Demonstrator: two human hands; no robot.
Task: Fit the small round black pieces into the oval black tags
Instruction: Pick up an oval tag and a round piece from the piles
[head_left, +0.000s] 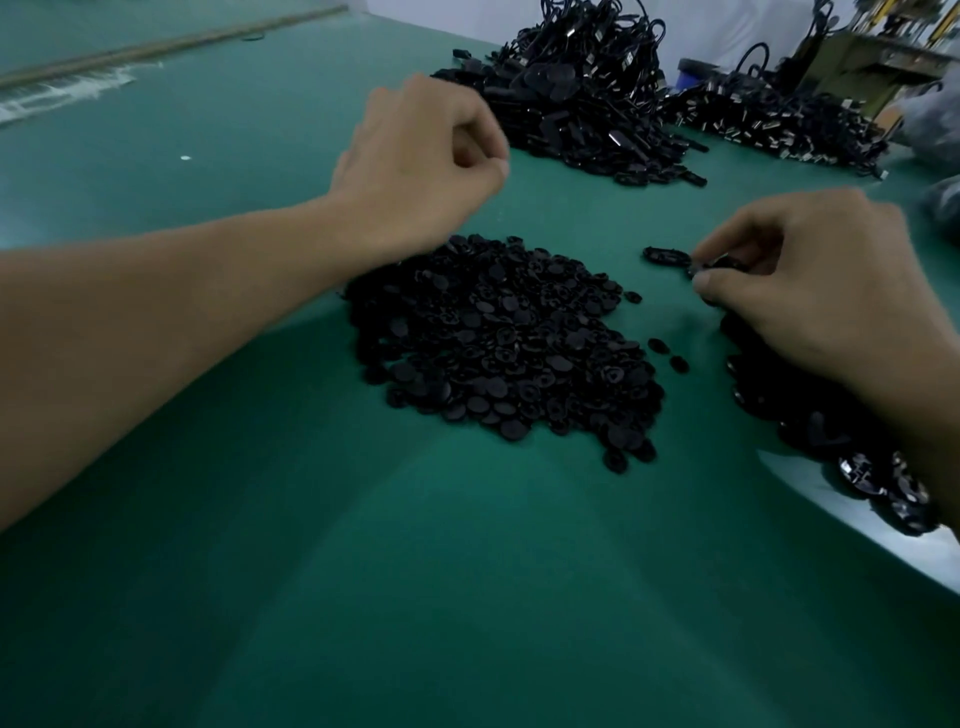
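A heap of small round black pieces (511, 348) lies in the middle of the green table (363, 571). My left hand (415, 161) hovers above the heap's far left edge, fingers curled in; I see nothing in it. My right hand (800, 291) is to the right of the heap, its thumb and fingers pinched on a black oval tag (719, 266). Another oval tag (666, 255) lies flat on the table just left of those fingertips. More oval tags (831, 431) are piled under my right wrist, partly hidden by it.
A tall pile of black tags with loops (582, 98) stands at the back, with a second pile (779, 124) to its right. Two loose round pieces (667, 353) lie beside the heap. The table's pale edge (841, 530) curves along the right. Machinery stands at the far right.
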